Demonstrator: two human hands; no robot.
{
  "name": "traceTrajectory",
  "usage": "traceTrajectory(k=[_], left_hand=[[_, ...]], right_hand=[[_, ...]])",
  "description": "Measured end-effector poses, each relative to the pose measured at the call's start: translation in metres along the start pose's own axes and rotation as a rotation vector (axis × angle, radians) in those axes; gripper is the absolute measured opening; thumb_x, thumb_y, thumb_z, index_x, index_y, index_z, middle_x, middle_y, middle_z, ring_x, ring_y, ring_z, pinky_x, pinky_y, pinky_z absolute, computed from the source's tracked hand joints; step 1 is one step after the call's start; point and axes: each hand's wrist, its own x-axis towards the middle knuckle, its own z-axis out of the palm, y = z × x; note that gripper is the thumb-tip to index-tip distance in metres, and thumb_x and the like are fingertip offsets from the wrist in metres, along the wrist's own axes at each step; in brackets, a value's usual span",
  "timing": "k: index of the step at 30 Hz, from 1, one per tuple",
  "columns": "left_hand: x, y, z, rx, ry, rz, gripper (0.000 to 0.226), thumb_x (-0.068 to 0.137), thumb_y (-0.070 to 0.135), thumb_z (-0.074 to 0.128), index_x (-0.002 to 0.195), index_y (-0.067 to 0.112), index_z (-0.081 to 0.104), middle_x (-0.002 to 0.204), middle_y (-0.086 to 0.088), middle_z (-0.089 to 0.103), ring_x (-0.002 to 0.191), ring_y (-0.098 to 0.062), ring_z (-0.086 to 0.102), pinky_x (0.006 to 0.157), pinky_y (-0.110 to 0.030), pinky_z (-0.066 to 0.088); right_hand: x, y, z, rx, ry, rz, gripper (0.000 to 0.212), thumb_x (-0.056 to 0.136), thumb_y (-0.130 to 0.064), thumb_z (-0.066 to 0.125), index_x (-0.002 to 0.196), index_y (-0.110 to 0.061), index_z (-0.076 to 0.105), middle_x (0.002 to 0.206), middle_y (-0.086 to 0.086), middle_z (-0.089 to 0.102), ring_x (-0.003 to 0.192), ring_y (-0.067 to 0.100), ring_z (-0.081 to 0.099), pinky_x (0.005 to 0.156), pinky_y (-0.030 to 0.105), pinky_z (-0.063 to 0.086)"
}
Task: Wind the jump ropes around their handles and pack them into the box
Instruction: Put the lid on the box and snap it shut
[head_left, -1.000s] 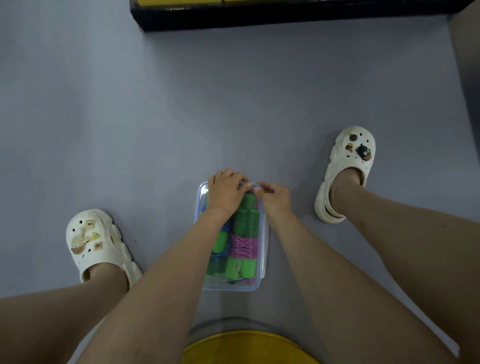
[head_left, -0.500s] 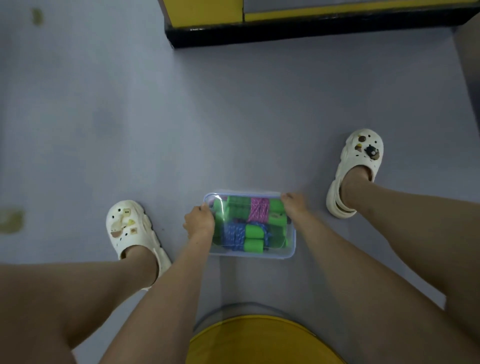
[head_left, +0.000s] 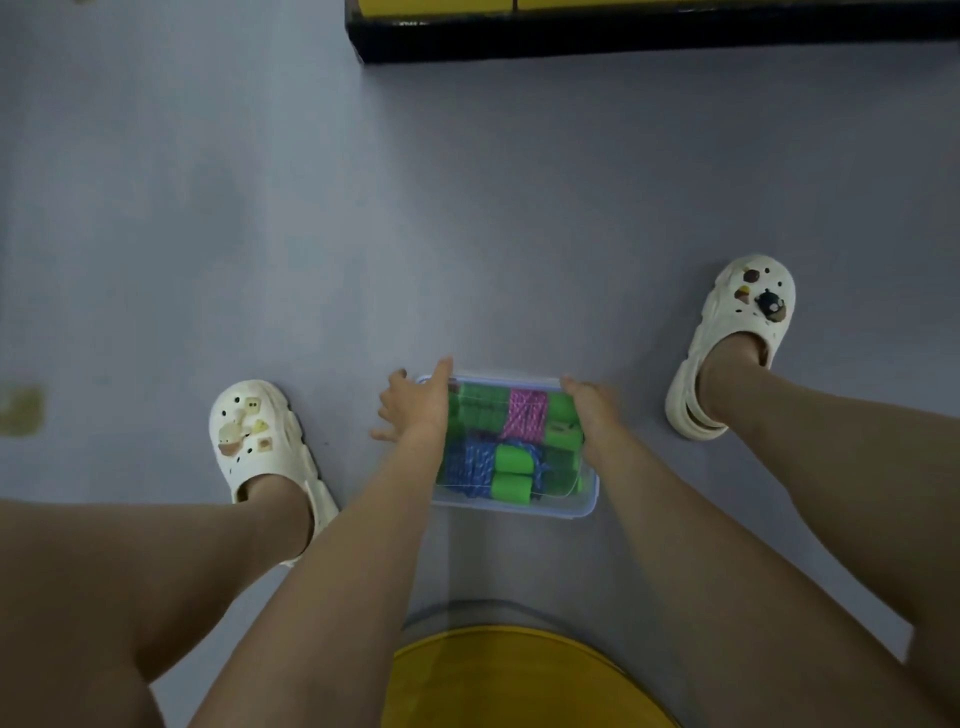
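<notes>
Nearest the camera is a yellow stool (head_left: 519, 680). Both forearms reach forward and down from above it to the box (head_left: 519, 506). The box is clear and stands on the floor (head_left: 467, 234) between two white clogs (head_left: 260, 441).

Contents: a blue rope (head_left: 475, 462) lies in the near half and a pink rope (head_left: 527, 413) in the far half. Each is wound round green handles (head_left: 511, 486). Whether a lid is fitted cannot be told.

Risks:
- The box is probably light, and the floor looks smooth. Uneven pressure from the two ends would likely slide or turn it.
- A lift made with one flat palm could let that end slip and tip the ropes out.
- Some blue strands sit loosely over the handles. They could uncoil or catch under a lid.

Hand pose:
- The left hand (head_left: 415, 410) is at the left end of the box. Its fingers are straight and spread, with one laid along the wall. It holds nothing.
- The right hand (head_left: 595, 410) lies against the right end. Its fingers are hidden, so a grip cannot be confirmed.

A black-and-yellow edge (head_left: 623, 36) lies farthest off.
</notes>
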Motion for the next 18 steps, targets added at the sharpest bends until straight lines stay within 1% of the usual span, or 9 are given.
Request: traceTrajectory(k=[1,3,4,7,9,11,15,16,18], left_hand=[[0.001,0.008,0.002,0.058,-0.014,0.01,0.074,0.075,0.063,0.06,0.134,0.021,0.046,0.138,-0.009,0.045,0.129,-0.031,0.038,0.11,-0.051,0.02],[0.002,0.018,0.009,0.063,-0.074,-0.056,0.071,0.075,0.054,0.066,0.133,0.019,0.047,0.139,-0.011,0.038,0.126,-0.033,0.035,0.108,-0.051,0.026],[0.004,0.019,0.011,0.04,-0.081,-0.091,0.068,0.074,0.05,0.068,0.131,0.018,0.049,0.137,-0.012,0.036,0.124,-0.034,0.034,0.107,-0.05,0.029],[0.009,0.021,0.014,0.007,-0.074,-0.132,0.051,0.074,0.044,0.071,0.113,0.015,0.056,0.131,-0.012,0.035,0.119,-0.035,0.034,0.104,-0.049,0.032],[0.012,0.022,0.017,0.005,-0.056,-0.126,0.036,0.075,0.042,0.07,0.094,0.018,0.052,0.129,-0.012,0.036,0.117,-0.035,0.035,0.102,-0.048,0.033],[0.013,0.023,0.019,0.002,-0.043,-0.128,0.033,0.076,0.041,0.07,0.083,0.019,0.046,0.129,-0.012,0.037,0.117,-0.034,0.035,0.101,-0.046,0.033],[0.013,0.024,0.02,0.026,-0.018,-0.123,0.027,0.077,0.039,0.067,0.076,0.021,0.047,0.127,-0.011,0.038,0.114,-0.034,0.036,0.1,-0.046,0.034],[0.014,0.023,0.022,0.036,-0.007,-0.118,0.023,0.077,0.037,0.066,0.078,0.022,0.049,0.126,-0.011,0.038,0.113,-0.034,0.036,0.1,-0.046,0.034],[0.016,0.02,0.025,0.044,0.014,-0.1,0.022,0.076,0.034,0.064,0.092,0.023,0.055,0.126,-0.01,0.038,0.113,-0.033,0.036,0.1,-0.047,0.035]], right_hand=[[0.014,0.006,0.001,-0.002,0.033,0.027,0.071,0.043,-0.06,0.074,0.1,-0.018,0.065,0.103,0.01,0.068,0.089,0.031,0.065,0.082,0.051,0.055],[0.014,0.003,0.005,-0.004,0.067,0.067,0.076,0.035,-0.067,0.074,0.094,-0.021,0.063,0.104,0.006,0.068,0.092,0.03,0.065,0.084,0.05,0.055],[-0.002,-0.007,0.007,-0.015,0.081,0.066,0.07,0.038,-0.065,0.075,0.089,-0.02,0.061,0.103,0.005,0.067,0.093,0.03,0.064,0.085,0.048,0.054],[-0.048,-0.033,0.014,-0.014,0.192,0.048,0.037,0.062,-0.047,0.077,0.079,-0.022,0.056,0.092,0.006,0.061,0.092,0.031,0.062,0.089,0.045,0.053],[-0.051,-0.036,0.019,-0.03,0.283,0.039,0.03,0.064,-0.043,0.074,0.073,-0.021,0.055,0.091,0.007,0.063,0.093,0.032,0.062,0.09,0.045,0.051],[-0.043,-0.032,0.023,-0.043,0.33,0.049,0.033,0.059,-0.046,0.069,0.067,-0.016,0.055,0.094,0.007,0.067,0.092,0.032,0.061,0.09,0.045,0.051],[-0.029,-0.029,0.027,-0.11,0.366,0.114,0.049,0.047,-0.046,0.06,0.081,-0.012,0.066,0.096,0.008,0.068,0.092,0.032,0.061,0.088,0.046,0.051],[-0.031,-0.031,0.028,-0.122,0.381,0.122,0.05,0.049,-0.045,0.059,0.085,-0.012,0.066,0.098,0.008,0.068,0.094,0.033,0.061,0.089,0.045,0.05],[-0.039,-0.034,0.029,-0.165,0.415,0.128,0.049,0.057,-0.044,0.06,0.095,-0.012,0.067,0.104,0.008,0.066,0.1,0.033,0.059,0.092,0.043,0.047]])
